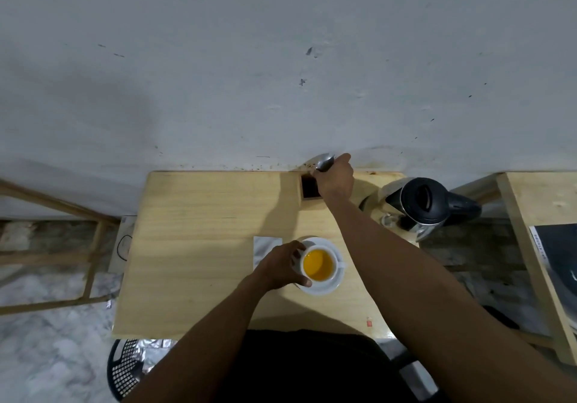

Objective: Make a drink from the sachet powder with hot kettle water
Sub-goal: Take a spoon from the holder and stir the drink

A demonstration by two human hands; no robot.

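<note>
Silver sachet (267,248) flat on table (199,234), just left of saucer (324,288). Your left hand (281,266) curled around white cup (320,265), orange drink inside, cup on saucer. Your right hand (334,177) at table's far edge, closed on spoon (324,162), above dark wooden holder (309,187). Kettle (421,204) at right edge.

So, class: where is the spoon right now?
The spoon is in the right hand, at the table's far edge by the wall, above the small dark box, left of the kettle.
</note>
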